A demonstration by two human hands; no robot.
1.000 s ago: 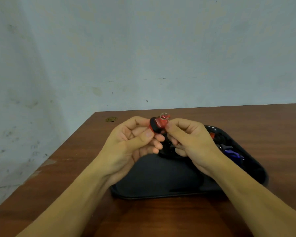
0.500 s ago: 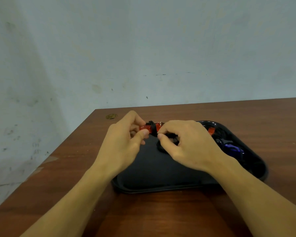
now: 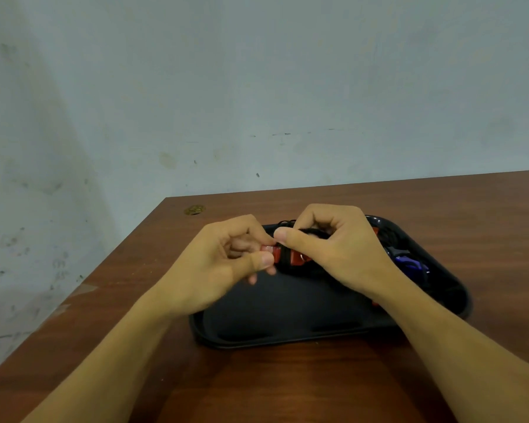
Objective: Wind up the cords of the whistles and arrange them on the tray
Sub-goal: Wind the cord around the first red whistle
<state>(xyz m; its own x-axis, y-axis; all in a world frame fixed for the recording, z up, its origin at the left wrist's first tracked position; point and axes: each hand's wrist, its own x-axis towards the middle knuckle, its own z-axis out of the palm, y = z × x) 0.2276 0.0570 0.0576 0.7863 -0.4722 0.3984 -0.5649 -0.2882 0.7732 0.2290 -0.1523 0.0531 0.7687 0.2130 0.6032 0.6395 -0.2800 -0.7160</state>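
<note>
A red whistle [image 3: 293, 257] with black cord wound round its middle hangs just above the black tray [image 3: 275, 315]. My left hand [image 3: 223, 267] pinches the whistle's left end between thumb and fingers. My right hand [image 3: 333, 248] curls over its right end and grips the black cord [image 3: 313, 232]. At the tray's right side lies a blue whistle [image 3: 409, 264] with dark cord, partly hidden behind my right wrist. Another red whistle [image 3: 375, 231] peeks out behind my right hand.
The tray sits on a brown wooden table [image 3: 287, 386] against a pale wall. A small brass-coloured fitting [image 3: 194, 209] is set into the table's far left corner. The table's left edge runs diagonally close to my left forearm.
Both hands have lowered the red whistle from above the tray down close to it. The right hand has shifted over the whistle, with more cord wrapped round it.
</note>
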